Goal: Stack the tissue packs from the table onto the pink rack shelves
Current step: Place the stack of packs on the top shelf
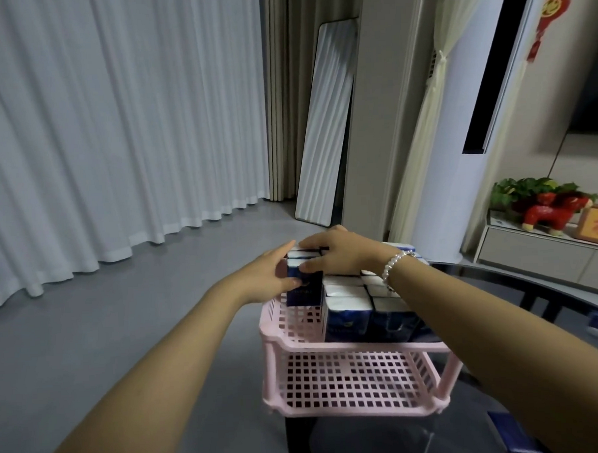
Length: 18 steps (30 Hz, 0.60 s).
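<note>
Atop the pink rack (347,347), both hands, left hand (269,275), right hand (340,252), gripping one tissue pack (303,287) between them

Both arms reaching forward; left hand (270,273) and right hand (340,253) gripping with curled fingers, thumbs pressing inward.

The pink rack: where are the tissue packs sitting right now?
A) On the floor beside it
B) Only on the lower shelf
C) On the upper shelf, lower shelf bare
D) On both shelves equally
C: blue-and-white tissue packs fill the upper shelf of the pink rack, where the left hand and right hand hold a pack, while the lower shelf shows only its bare grid.
</note>
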Each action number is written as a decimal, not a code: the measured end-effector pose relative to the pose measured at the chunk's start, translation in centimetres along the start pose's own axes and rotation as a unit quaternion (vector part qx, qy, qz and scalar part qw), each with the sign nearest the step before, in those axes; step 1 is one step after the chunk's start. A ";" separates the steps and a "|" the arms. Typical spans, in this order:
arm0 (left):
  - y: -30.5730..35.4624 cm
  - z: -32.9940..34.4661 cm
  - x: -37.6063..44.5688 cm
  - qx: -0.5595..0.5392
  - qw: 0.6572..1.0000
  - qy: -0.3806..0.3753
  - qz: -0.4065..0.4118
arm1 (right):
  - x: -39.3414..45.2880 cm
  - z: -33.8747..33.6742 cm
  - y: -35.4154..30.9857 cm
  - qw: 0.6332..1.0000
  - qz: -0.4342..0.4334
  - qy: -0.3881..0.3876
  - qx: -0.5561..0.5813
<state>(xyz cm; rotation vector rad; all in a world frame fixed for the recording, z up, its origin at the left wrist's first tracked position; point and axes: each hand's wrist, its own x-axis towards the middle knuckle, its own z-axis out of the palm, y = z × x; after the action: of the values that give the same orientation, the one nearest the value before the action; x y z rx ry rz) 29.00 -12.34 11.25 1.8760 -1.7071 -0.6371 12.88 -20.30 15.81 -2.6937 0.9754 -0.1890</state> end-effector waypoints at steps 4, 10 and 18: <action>0.4 -0.1 -0.3 0.003 1.000 -0.019 -0.009 | -0.5 0.0 -0.3 0.998 -0.014 -0.011 -0.053; 1.9 0.0 -2.7 -0.040 0.999 0.035 0.000 | -2.0 -0.1 -0.6 1.000 -0.019 0.003 -0.014; 7.0 3.0 -8.9 -0.084 0.965 0.236 0.081 | -9.6 -0.4 -0.6 0.980 -0.044 0.169 0.094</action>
<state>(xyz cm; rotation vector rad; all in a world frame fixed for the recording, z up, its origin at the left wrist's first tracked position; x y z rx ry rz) 20.93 -4.18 13.59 1.5906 -1.4235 -0.2328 5.83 -13.72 16.05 -2.5784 0.8742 -0.7374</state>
